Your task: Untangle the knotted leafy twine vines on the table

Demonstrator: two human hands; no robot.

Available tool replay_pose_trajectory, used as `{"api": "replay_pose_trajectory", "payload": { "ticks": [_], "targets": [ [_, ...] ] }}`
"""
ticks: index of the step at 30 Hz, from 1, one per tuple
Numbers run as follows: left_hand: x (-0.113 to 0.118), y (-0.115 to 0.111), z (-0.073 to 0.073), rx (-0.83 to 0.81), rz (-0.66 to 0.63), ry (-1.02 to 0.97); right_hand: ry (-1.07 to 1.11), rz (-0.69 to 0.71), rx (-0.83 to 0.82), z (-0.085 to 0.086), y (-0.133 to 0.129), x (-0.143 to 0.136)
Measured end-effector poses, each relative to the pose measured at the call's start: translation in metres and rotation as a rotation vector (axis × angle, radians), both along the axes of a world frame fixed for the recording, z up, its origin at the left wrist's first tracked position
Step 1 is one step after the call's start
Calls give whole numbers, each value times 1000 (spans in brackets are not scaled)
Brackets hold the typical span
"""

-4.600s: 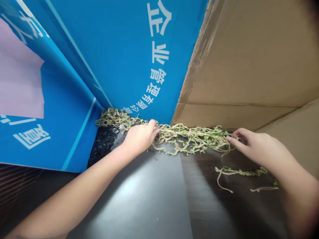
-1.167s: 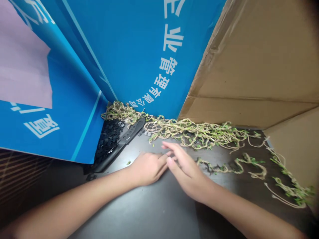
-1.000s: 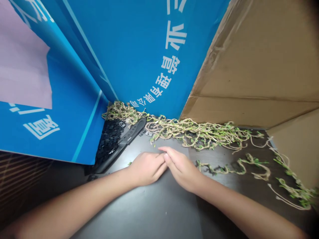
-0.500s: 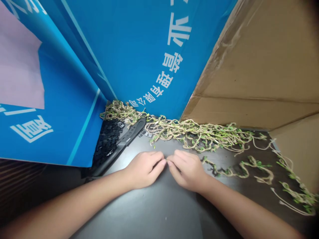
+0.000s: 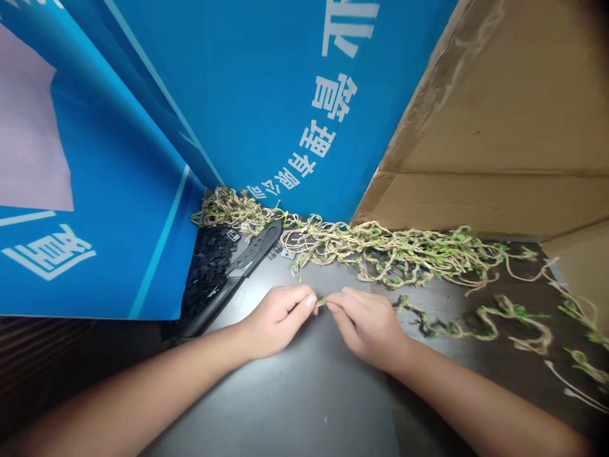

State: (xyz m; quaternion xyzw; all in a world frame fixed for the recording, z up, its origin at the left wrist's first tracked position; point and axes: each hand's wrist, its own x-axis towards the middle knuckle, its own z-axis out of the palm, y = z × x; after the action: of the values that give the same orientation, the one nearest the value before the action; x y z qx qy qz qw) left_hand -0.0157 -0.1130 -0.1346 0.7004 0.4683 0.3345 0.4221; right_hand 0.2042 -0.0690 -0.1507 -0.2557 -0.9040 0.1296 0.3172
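Observation:
My left hand (image 5: 280,320) and my right hand (image 5: 368,324) meet over the grey mat, both closed in a pinch. Between their fingertips shows a short bit of leafy twine garland (image 5: 322,303), tan cord with green leaves. From beyond my right hand, a wavy length of the same garland (image 5: 490,327) runs off to the right on the dark surface; whether it joins the pinched bit is hidden. Just behind the hands lies a tangled heap of leafy twine (image 5: 404,251).
To the left lie a long black tool (image 5: 238,270) with a rounded end and many small black pieces (image 5: 204,263). Blue panels (image 5: 266,95) with white lettering and brown cardboard (image 5: 514,127) wall in the back and sides. A pink sheet (image 5: 33,127) hangs at left.
My fingertips have drawn slightly apart, and more of the green garland bit shows between them. The view has shifted a little, so things at right sit farther right.

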Motion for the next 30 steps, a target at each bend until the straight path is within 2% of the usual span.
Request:
{"api": "replay_pose_trajectory", "payload": {
  "ticks": [6, 9, 16, 24, 30],
  "targets": [
    [-1, -4, -1, -369, -62, -355, 36, 4, -23, -1, -2, 0],
    [2, -2, -1, -463, -118, -399, 70, -17, -44, -2, -2, 2],
    [5, -1, 2, -405, -116, -301, 110, -44, -29, -5, 1, 3],
    [3, 4, 2, -405, -121, -360, 177, -79, -206, -4, 7, -1],
    [6, 2, -3, -371, 17, -211, 194, -85, -188, -2, 6, -1]
  ]
}}
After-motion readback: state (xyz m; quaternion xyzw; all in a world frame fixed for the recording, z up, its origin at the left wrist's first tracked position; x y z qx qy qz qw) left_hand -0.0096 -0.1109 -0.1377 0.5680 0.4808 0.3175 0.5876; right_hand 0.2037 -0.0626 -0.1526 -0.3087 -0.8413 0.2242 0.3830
